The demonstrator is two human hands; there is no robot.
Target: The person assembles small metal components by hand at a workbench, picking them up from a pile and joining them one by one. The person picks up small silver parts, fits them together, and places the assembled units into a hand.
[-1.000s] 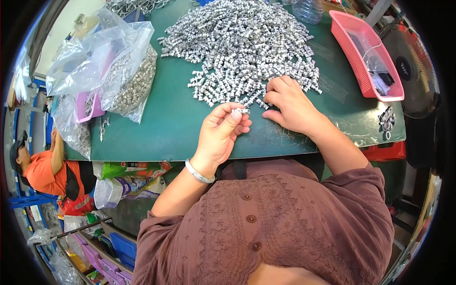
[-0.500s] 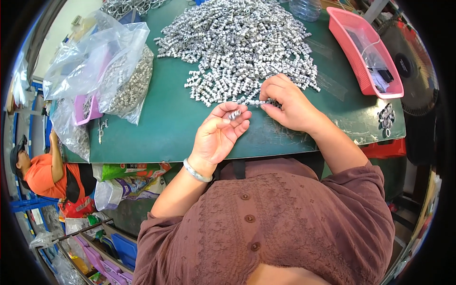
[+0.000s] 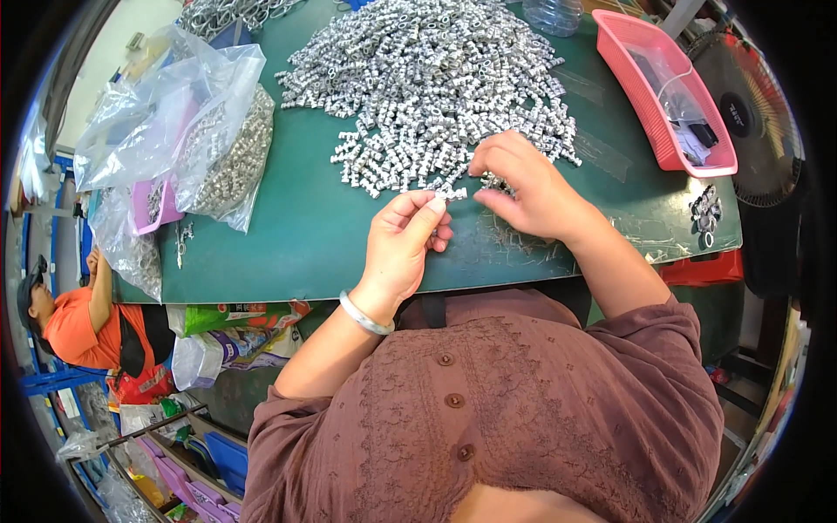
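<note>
A loose heap of small silver ribbed metal fittings (image 3: pixel 427 78) covers the far middle of the green table. My left hand (image 3: pixel 403 244) is closed, thumb and forefinger pinched on a small metal fitting (image 3: pixel 441 196) at the heap's near edge. Its other fingers curl inward, and what they cover is hidden. To its right, my right hand (image 3: pixel 534 190) is curved with thumb and forefinger apart. A few small metal fittings (image 3: pixel 495 181) show between them, partly under the palm; whether they rest on the table or against the hand is unclear.
Clear plastic bags (image 3: pixel 231 161) of metal parts and a purple bin (image 3: pixel 153 213) stand at left. A pink basket (image 3: pixel 641 105), a fan (image 3: pixel 741 113) and a few dark rings (image 3: pixel 706 213) are at right. A person in orange (image 3: pixel 83 336) is at far left.
My left hand has turned from palm-up, with a fitting on its fingers, to a downward pinch. My right thumb and forefinger have parted from the fitting near their tips.
</note>
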